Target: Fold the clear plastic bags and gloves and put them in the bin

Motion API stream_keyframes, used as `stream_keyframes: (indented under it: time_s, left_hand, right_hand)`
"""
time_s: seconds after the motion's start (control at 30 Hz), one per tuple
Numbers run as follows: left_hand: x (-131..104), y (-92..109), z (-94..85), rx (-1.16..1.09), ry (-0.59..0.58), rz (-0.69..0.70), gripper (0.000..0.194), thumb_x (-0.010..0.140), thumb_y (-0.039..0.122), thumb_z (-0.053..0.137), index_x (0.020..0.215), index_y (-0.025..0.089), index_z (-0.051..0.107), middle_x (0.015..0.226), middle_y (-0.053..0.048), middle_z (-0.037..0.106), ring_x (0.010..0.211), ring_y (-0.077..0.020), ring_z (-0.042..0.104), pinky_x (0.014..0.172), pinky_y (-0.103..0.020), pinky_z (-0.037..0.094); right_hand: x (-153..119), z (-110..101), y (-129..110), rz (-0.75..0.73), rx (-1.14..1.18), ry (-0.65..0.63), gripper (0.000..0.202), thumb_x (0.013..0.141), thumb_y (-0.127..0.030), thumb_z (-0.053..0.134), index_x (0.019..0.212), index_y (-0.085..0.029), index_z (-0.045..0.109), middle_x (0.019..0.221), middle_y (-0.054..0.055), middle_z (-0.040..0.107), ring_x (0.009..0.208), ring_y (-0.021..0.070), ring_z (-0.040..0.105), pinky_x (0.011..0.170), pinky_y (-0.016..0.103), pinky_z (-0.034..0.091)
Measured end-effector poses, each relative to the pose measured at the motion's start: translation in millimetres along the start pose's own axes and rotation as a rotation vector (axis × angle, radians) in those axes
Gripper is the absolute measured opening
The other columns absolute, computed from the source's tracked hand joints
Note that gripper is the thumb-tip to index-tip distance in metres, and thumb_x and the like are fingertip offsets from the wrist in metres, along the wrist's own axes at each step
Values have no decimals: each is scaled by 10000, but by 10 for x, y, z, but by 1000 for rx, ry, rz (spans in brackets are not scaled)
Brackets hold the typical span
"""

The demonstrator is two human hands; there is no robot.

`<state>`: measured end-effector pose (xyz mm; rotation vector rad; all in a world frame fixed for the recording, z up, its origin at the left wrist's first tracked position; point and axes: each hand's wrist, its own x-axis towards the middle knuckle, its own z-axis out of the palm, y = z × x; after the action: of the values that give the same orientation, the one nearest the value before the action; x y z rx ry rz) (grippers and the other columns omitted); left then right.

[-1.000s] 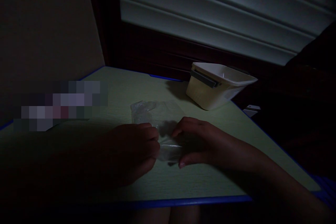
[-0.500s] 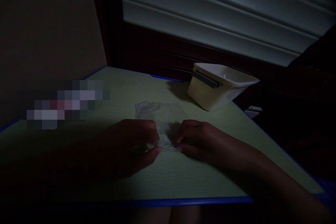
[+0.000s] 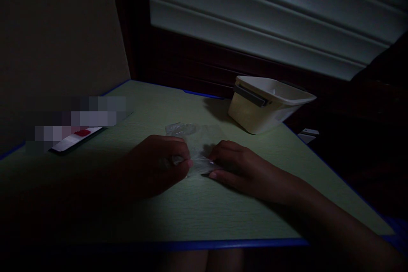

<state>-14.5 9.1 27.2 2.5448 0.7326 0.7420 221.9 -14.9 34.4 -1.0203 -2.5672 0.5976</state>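
Note:
A thin clear plastic bag [image 3: 199,164] lies on the pale green table [image 3: 255,216], its near edge raised and crumpled between my hands. My left hand [image 3: 159,163] pinches that edge at its left, with thumb against curled fingers. On the other side, my right hand [image 3: 240,168] has its fingers bent over the bag's near right part, the thumb low by the tabletop. The far end of the bag stays wrinkled on the table. Dim light and my fingers hide part of the plastic.
A cream plastic bin [image 3: 261,112] with a grey handle stands near the far right table edge. At the left lies a flat white-and-red object [image 3: 73,139], mostly blurred out. Blue edging [image 3: 223,244] borders the table. Behind it is a slatted panel [image 3: 255,21].
Both hands have shifted slightly away from me, lifting and folding the bag's near edge. The left thumb has moved up along the plastic.

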Motion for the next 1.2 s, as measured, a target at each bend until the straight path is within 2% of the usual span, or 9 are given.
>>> stream_keyframes:
  time_s: [0.27, 0.47, 0.67, 0.87, 1.03, 1.2]
  left_hand:
    - [-13, -4, 44, 55, 173, -50, 178, 862, 237, 524, 699, 178, 565, 730, 13, 582, 697, -123, 554, 664, -235, 408]
    - [4, 6, 21, 149, 70, -121, 243, 869, 227, 433, 647, 172, 516, 658, 28, 511, 598, -102, 486, 579, -228, 345]
    - [39, -5, 25, 159, 12, -256, 266, 854, 272, 437, 606, 181, 471, 597, 41, 481, 548, -99, 463, 546, -233, 323]
    - [49, -24, 38, 66, 39, -372, 239, 850, 340, 459, 710, 179, 569, 602, 42, 571, 547, -109, 540, 552, -225, 369]
    - [63, 2, 44, 6, 92, -430, 172, 815, 346, 524, 797, 194, 602, 635, 52, 628, 571, -114, 584, 572, -216, 413]
    - [54, -59, 108, -24, 113, -387, 225, 802, 283, 522, 986, 188, 609, 686, 49, 641, 589, -112, 591, 603, -216, 445]
  right_hand:
    - [32, 43, 50, -35, -14, 58, 187, 977, -240, 528, 864, -127, 623, 831, 47, 569, 798, 157, 547, 724, 264, 433]
    - [48, 82, 84, -10, -54, 104, 207, 967, -255, 551, 808, -138, 612, 757, 18, 552, 714, 141, 537, 662, 248, 412]
    - [28, 73, 99, 42, -84, 124, 241, 960, -284, 563, 784, -129, 620, 717, 11, 558, 658, 128, 536, 619, 233, 389]
    - [42, 75, 116, 91, -94, 144, 215, 953, -266, 567, 799, -131, 633, 706, 11, 592, 632, 123, 547, 596, 224, 381]
    - [59, 96, 133, 149, -113, 176, 263, 953, -296, 562, 740, -149, 606, 669, 0, 594, 595, 116, 542, 566, 221, 356]
    - [54, 116, 134, 204, -147, 176, 233, 943, -308, 577, 780, -149, 625, 698, 18, 647, 590, 124, 566, 556, 224, 352]
